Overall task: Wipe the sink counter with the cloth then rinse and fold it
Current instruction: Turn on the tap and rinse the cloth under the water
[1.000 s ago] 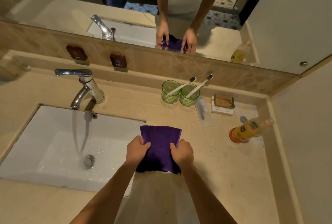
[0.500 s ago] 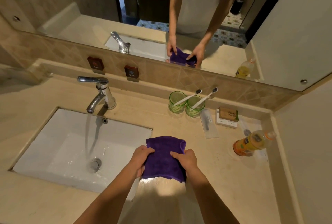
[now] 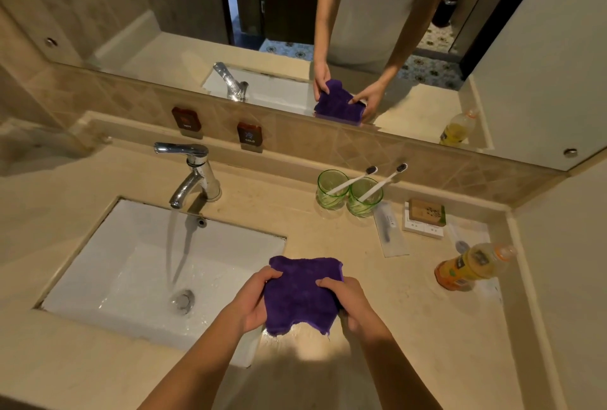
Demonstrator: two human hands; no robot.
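**Purple cloth [image 3: 300, 294] pinned flat on the surface, one grip per side**

Purple cloth spread on the beige surface [image 3: 410, 327] just right of the sink [image 3: 138, 261], held from both flanks: left hand [image 3: 251, 302] clamping the left edge with fingers curled over the top, right hand [image 3: 348, 301] pinching the right edge the same way. Near hem ragged and uneven, far hem straighter. Held wide apart like this probably to keep the fabric taut and flat, ready either for a wiping stroke or for a fold. Beyond, tap [image 3: 193, 173] running into the basin, likely left on for rinsing. Farther back, two green glasses [image 3: 349, 194] with toothbrushes against the wall, and an orange drink bottle [image 3: 469, 266] lying well off to the right.
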